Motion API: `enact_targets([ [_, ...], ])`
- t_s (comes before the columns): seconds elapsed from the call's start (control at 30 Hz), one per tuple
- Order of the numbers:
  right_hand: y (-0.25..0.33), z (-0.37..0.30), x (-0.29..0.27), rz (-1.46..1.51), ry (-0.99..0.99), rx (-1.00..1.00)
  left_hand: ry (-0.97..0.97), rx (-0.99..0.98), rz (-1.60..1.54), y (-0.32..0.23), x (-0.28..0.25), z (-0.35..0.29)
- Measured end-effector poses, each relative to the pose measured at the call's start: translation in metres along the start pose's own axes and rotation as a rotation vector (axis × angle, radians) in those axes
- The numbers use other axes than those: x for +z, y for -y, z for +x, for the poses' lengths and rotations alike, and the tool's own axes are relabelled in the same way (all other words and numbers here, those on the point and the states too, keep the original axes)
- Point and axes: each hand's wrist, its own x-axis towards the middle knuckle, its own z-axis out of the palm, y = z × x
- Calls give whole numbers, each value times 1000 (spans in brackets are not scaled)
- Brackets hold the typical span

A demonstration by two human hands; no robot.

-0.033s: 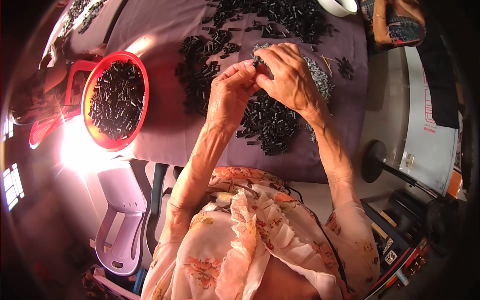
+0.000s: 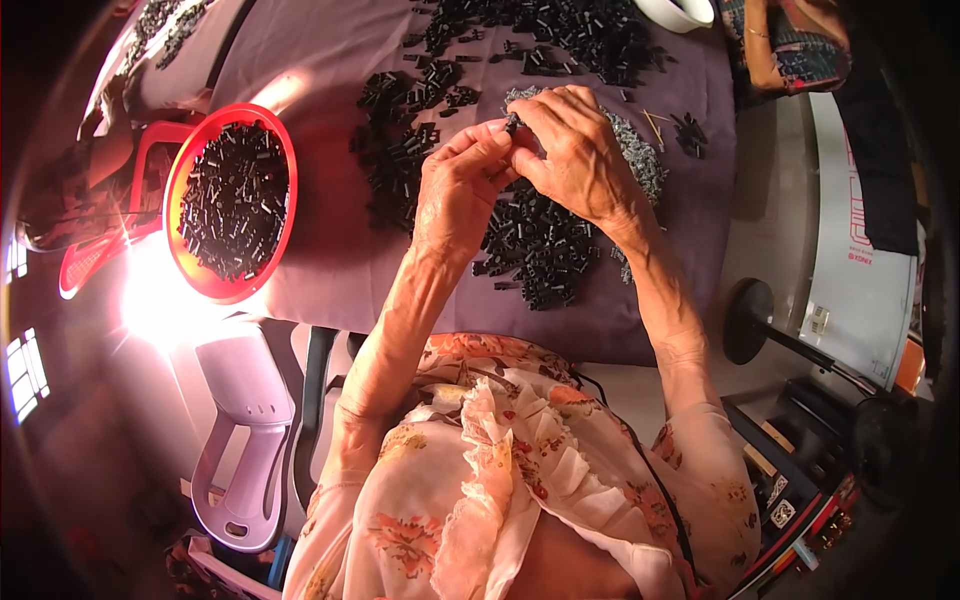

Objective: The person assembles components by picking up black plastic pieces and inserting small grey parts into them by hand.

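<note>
My left hand (image 2: 462, 178) and my right hand (image 2: 578, 148) meet over the purple-covered table (image 2: 330, 200). Between their fingertips is a small black plastic piece (image 2: 512, 124), pinched by both hands; its exact form is too small to make out. Under and in front of my wrists lies a pile of short black plastic pieces (image 2: 540, 248). A heap of small grey pieces (image 2: 640, 158) lies partly hidden behind my right hand. More black pieces (image 2: 398, 150) spread to the left of my left hand.
A red basket (image 2: 290, 200) full of black pieces stands at the left. Further black pieces (image 2: 590, 35) and a white bowl (image 2: 680, 14) lie at the far side. Thin sticks (image 2: 655, 127) rest beside the grey heap. Another person's arm (image 2: 760, 50) shows far right; a lilac plastic chair (image 2: 240, 380) stands lower left.
</note>
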Motion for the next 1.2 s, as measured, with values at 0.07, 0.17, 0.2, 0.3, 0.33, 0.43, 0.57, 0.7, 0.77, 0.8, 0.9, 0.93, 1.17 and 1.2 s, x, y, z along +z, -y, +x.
enact_targets([
  [0.07,-2,0,3,15,-13,-33,-5,2,32,-1,0,0],
  [0.17,0,-3,-1,44,74,28,27,-10,43,-1,-7,0],
  [0.2,0,-3,0,44,72,29,64,-25,23,-1,-9,0],
  [0.3,-1,-5,1,44,43,6,41,-88,18,0,-9,2],
  [0.33,-1,-5,0,43,42,2,43,-89,20,0,-9,3],
  [0.43,-2,-6,2,53,21,-4,101,-226,-7,0,-10,5],
  [0.57,-3,-8,2,70,10,-8,57,-252,-20,4,-12,7],
  [0.7,-6,-10,-1,69,89,3,65,-249,-12,6,-10,8],
  [0.77,-9,-10,0,49,67,-7,78,-255,-20,7,-11,9],
  [0.8,-9,-11,0,31,49,-23,88,-256,-31,7,-11,10],
  [0.9,-9,-10,0,-5,91,-5,87,-256,-59,10,-12,10],
  [0.93,-9,-9,0,-5,88,-2,88,-258,-55,9,-11,11],
  [1.17,-10,-12,2,7,121,1,41,-268,-68,12,-9,9],
  [1.2,-11,-13,3,18,103,-21,44,-274,-75,13,-12,9],
])
